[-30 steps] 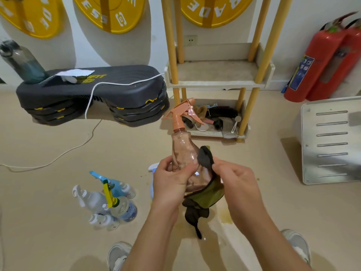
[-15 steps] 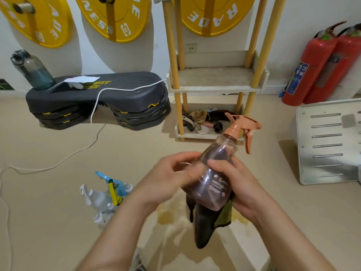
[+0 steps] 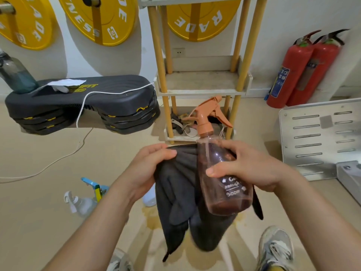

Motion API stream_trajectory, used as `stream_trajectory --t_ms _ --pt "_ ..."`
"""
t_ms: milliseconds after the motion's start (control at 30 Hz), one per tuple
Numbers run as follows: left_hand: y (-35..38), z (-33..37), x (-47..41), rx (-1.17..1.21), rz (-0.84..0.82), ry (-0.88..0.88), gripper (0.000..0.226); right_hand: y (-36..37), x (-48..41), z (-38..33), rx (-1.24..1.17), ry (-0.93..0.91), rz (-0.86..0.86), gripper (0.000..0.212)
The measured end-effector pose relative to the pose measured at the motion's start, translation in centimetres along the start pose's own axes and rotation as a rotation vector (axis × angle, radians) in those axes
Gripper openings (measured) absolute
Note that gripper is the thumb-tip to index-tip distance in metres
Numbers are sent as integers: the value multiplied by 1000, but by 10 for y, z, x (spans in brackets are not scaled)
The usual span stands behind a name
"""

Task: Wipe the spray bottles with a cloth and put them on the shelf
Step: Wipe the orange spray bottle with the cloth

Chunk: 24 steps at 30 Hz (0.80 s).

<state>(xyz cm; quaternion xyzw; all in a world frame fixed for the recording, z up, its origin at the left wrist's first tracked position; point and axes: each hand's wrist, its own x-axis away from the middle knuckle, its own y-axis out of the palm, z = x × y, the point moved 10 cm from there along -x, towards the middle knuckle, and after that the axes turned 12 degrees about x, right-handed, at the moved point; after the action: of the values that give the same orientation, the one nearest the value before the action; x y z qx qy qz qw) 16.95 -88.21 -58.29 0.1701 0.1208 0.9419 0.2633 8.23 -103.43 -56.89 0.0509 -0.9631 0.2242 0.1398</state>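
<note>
A clear brown spray bottle [image 3: 224,184] with an orange trigger head stands nearly upright in front of me. My right hand [image 3: 248,169] grips its body from the right, thumb across the front. My left hand [image 3: 150,169] holds the top edge of a dark grey cloth [image 3: 175,194], which hangs down behind and left of the bottle. Ahead stands the shelf [image 3: 201,90] with yellow posts; its middle level is bare. On the floor at lower left lie more spray bottles [image 3: 84,200], one with a blue and yellow head.
The shelf's bottom tray holds straps and small gear. A black step platform [image 3: 82,106] with a white cable stands at left, a water bottle at its end. Two red fire extinguishers [image 3: 304,69] lean at right. A grey metal panel [image 3: 320,139] lies at right. My shoes show below.
The bottle has swung from tilted right to nearly upright. My left hand has let go of the bottle and drawn the cloth out to the left. The view has come closer to the shelf.
</note>
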Motion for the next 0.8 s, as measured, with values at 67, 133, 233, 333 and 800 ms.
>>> stream_trajectory --t_ms 67,133,233,333,800 --pt "12 19 10 -14 -5 42 14 -6 -2 6 102 37 125 70" --pt "37 15 25 -20 -117 -5 32 -10 -4 12 42 31 261 61" --pt "61 -5 38 -116 -191 -22 48 -12 -4 13 -153 -24 426 53" --pt "48 6 32 -506 -13 228 52 -8 -2 9 -277 -67 508 45" --pt "7 3 31 -437 183 324 56 52 -14 -28 -457 -152 127 61"
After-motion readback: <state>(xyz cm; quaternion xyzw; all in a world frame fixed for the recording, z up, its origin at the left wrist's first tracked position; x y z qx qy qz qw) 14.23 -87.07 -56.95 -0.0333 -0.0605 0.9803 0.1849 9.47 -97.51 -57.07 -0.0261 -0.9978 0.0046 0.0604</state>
